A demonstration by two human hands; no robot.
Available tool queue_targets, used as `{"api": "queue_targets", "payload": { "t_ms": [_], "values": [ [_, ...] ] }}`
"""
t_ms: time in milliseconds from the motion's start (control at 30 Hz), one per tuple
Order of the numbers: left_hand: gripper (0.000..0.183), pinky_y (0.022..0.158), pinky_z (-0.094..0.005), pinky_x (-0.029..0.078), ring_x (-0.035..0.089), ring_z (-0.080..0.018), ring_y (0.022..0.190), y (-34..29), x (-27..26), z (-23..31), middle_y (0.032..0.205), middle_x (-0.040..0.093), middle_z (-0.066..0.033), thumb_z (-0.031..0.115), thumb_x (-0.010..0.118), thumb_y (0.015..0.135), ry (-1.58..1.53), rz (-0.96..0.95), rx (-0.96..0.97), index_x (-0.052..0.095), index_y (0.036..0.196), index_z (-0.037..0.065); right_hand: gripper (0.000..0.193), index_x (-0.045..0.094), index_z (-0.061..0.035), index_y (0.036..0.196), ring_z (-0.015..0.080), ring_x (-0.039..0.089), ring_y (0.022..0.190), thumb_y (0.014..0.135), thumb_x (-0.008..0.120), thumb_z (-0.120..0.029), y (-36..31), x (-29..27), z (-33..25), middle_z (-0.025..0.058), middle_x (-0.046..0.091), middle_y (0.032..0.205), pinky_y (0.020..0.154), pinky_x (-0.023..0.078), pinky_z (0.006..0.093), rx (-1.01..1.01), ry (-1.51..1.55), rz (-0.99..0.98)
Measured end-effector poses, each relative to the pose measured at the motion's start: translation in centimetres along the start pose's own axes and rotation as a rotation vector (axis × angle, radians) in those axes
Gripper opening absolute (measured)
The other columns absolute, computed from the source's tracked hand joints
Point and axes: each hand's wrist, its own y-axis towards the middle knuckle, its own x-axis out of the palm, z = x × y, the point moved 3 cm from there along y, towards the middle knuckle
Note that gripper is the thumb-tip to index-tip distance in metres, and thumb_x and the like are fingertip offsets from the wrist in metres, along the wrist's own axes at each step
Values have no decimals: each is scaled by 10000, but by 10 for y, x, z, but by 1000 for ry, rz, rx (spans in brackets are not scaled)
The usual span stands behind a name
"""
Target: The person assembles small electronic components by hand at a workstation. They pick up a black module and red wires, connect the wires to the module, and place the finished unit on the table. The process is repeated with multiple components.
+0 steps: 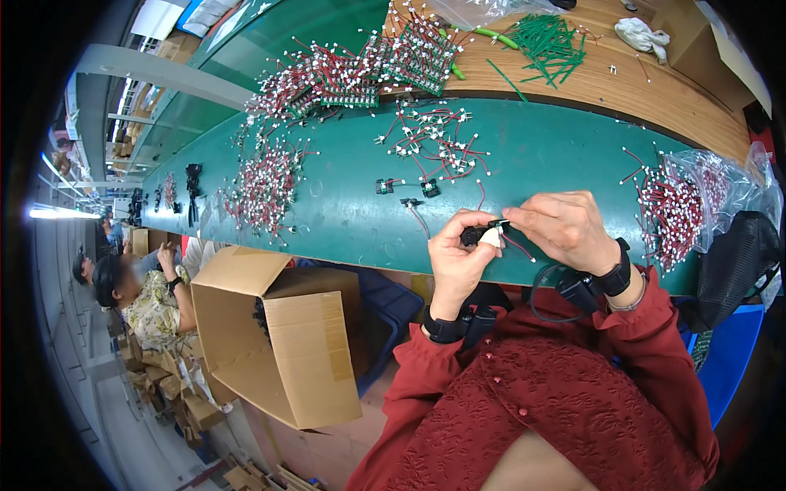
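Note:
Near the front edge of the green bench, my left hand pinches a small black plastic part. A white cover is on a fingertip there, and a red wire trails out to the right. My right hand meets the part's right end with thumb and finger pressed together; what they grip is hidden. Just beyond my hands lie small black parts with wires and a loose scatter of red-wired white connectors.
Heaps of wired connectors lie left, with another heap beside a clear bag at right. Wired green circuit boards and green sticks lie at the back. An open cardboard box stands below the bench; a co-worker sits far left.

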Motion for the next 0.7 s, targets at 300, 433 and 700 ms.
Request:
{"api": "queue_targets", "payload": {
  "t_ms": [300, 433, 700],
  "values": [
    [268, 615, -258, 538, 627, -144, 723, -1, -2, 1, 911, 593, -102, -142, 533, 722, 272, -56, 208, 590, 971, -59, 128, 710, -38, 891, 240, 638, 610, 773, 672, -69, -6, 7, 11, 88, 673, 757, 556, 493, 317, 500, 541, -166],
    [254, 604, -248, 536, 622, -130, 700, -1, 2, 2, 876, 605, -90, -133, 532, 734, 278, -7, 119, 590, 969, -55, 119, 712, -47, 882, 240, 635, 608, 780, 668, -90, -5, 8, 10, 81, 668, 742, 558, 491, 315, 525, 525, -142],
    [253, 582, -238, 527, 627, -121, 671, 5, 5, -1, 836, 622, -76, -129, 539, 755, -35, 116, -89, 587, 988, -43, 125, 698, -110, 866, 192, 609, 592, 743, 691, -132, 0, -3, 1, 9, 601, 683, 506, 464, 315, 123, -33, 26]
  ]
}}
